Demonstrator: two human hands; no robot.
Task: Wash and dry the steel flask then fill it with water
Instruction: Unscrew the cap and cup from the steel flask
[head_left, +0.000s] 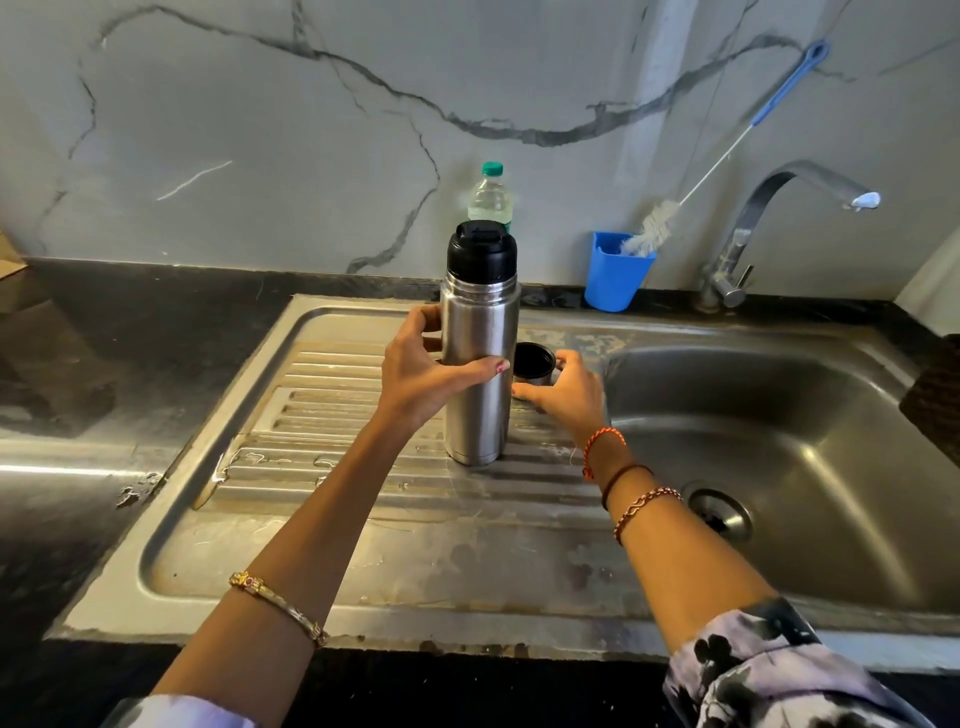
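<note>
Steel flask, a tall brushed-metal cylinder with its black stopper still in, stands upright on the ribbed steel draining board just left of the sink basin. The left hand grips its body, thumb across the front. The right hand curls round the small steel cup lid, which sits open side up just beside the flask. By my reading, only the cup is off; no water runs from the curved tap, and the blue-handled bottle brush stands unused, so washing, drying and filling all remain.

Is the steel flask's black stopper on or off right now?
On: the black stopper sits atop the upright steel flask; its cup lid stands separately beside it.
</note>
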